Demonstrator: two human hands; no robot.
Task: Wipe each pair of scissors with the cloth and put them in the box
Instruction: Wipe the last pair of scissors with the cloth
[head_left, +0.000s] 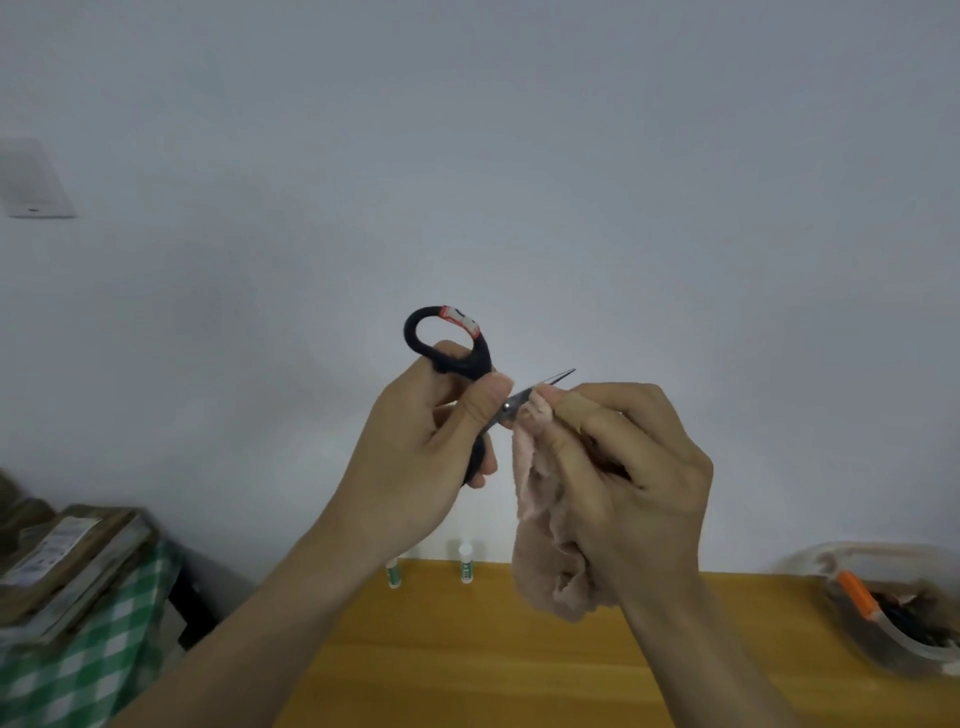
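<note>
Right hand fingers are pinching the soft pink cloth around the stiff, sharp blade; left hand is gripping the black scissors by the handles, the safe hold, above the surface. Box is sitting far right.

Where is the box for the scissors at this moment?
In the head view, the clear box stands at the far right on the wooden table, to the right of the right hand that grips the cloth.

Black-handled scissors in pink cloth
</note>
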